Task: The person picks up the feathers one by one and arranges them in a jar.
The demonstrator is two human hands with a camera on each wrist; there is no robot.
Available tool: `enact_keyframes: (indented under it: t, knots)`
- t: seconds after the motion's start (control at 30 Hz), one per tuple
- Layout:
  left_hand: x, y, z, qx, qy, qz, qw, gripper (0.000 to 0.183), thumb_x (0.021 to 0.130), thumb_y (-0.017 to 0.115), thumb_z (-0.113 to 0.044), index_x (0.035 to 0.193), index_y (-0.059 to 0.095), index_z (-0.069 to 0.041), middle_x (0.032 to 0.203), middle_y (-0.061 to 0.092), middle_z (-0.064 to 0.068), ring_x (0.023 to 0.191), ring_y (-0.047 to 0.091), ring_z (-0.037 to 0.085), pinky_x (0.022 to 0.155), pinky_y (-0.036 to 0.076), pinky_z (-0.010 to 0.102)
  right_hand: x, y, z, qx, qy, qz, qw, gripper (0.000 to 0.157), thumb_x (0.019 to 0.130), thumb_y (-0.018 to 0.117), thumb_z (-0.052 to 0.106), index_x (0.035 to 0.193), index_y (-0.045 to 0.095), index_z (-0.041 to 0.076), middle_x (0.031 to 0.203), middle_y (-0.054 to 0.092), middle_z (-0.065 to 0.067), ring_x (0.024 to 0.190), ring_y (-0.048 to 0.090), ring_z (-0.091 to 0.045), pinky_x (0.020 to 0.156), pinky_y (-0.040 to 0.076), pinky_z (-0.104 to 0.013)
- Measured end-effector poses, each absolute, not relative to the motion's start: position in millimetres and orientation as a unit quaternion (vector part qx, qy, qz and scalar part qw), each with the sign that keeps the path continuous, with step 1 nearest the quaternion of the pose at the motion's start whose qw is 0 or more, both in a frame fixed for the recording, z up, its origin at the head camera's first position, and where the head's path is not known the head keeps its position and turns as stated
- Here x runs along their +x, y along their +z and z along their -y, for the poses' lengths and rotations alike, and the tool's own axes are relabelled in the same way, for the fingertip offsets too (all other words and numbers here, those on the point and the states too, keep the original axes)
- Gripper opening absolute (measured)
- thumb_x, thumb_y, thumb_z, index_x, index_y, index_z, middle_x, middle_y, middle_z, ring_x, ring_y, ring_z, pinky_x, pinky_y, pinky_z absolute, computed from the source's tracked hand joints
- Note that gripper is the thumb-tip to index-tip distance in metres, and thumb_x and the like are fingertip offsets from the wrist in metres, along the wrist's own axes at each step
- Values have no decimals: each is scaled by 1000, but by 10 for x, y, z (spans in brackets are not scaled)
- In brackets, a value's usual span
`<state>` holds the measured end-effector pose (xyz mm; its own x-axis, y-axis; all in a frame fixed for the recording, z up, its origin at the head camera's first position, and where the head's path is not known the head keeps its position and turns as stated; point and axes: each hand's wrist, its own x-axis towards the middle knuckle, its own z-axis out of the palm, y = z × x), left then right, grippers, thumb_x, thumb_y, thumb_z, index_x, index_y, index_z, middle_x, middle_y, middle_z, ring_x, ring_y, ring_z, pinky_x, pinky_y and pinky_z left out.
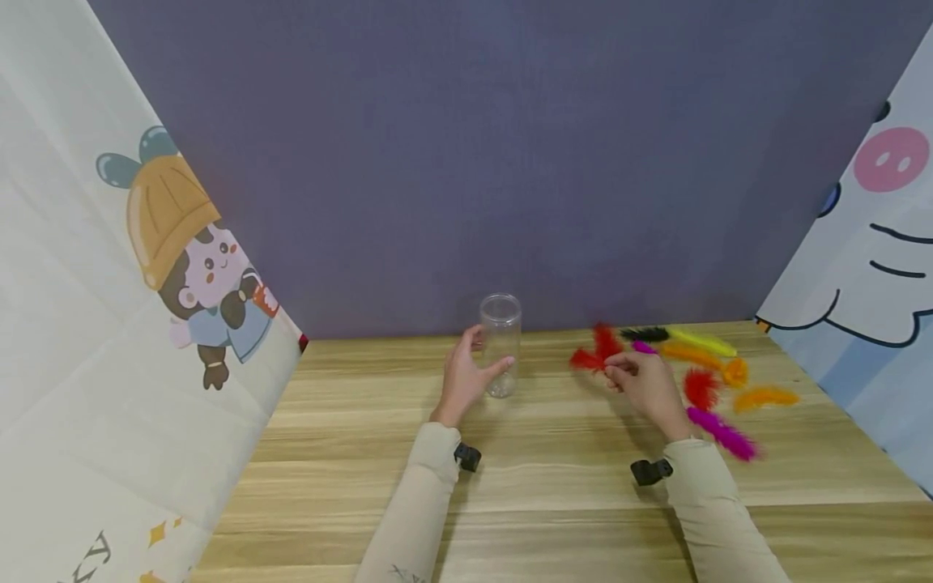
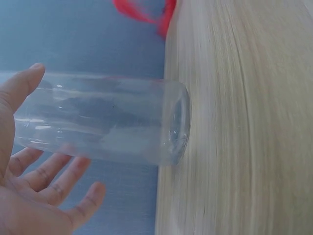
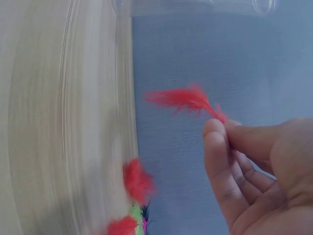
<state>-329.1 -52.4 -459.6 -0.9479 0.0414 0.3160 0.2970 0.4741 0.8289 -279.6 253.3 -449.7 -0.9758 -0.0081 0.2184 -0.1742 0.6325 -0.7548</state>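
A clear cylindrical jar (image 1: 500, 344) stands upright on the wooden table near the back panel. My left hand (image 1: 466, 376) is around its left side, thumb in front and fingers behind. In the left wrist view, these fingers are spread and fairly straight beside the jar (image 2: 112, 120), with some fingertips apart from its wall. To the right, my right hand (image 1: 645, 389) pinches a red feather (image 3: 183, 98) by its end between thumb and index finger. The feather hangs above the table. Another red feather (image 1: 607, 340) is just behind that hand.
Right of my right hand lie a black feather (image 1: 645, 334), a yellow feather (image 1: 703, 342), orange feathers (image 1: 765, 397), a red feather (image 1: 701, 389) and a magenta feather (image 1: 725, 435). A dark panel (image 1: 510, 162) borders the table's back; printed cloths hang at both sides.
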Motion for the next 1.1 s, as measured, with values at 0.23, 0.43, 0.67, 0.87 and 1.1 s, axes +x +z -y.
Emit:
enact_keyframes:
  t: [0.23,0.43,0.67,0.87,1.1]
  knots:
    - [-3310,-4614,514,-107,-511,844,124,82,80,88,-37,148,49,-13,136,64,14,124,61,32,106,50,50,-2803,-4478,-2504,34,433,892,123,19,100,66,12,110,72,-3,96,75,-25,78,75,-34,67,62,-33]
    - [-3315,-4624,520,-107,-515,841,124,80,80,88,-37,147,50,-13,135,65,12,124,62,31,106,51,48,-2790,-4463,-2477,38,430,891,140,19,102,63,9,112,72,-4,97,75,-25,80,76,-36,66,62,-27]
    - [-3315,-4627,523,-105,-514,844,112,81,81,87,-40,148,48,-16,136,64,11,125,61,29,106,51,48,-2770,-4437,-2448,43,430,887,164,18,101,62,2,114,72,-6,99,75,-26,79,76,-30,66,59,-18]
    - [-3292,-4602,538,-105,-513,845,105,81,81,86,-40,148,48,-16,137,64,10,126,60,29,106,51,49,-2742,-4409,-2417,41,469,864,179,17,98,65,-2,111,71,-10,96,75,-29,76,77,-30,65,60,-18]
    - [-3283,-4593,560,-107,-513,845,107,81,81,86,-40,148,48,-15,137,65,10,126,61,30,106,51,50,-2703,-4364,-2379,16,495,851,174,18,98,67,4,110,72,-9,98,75,-30,72,77,-22,62,60,-19]
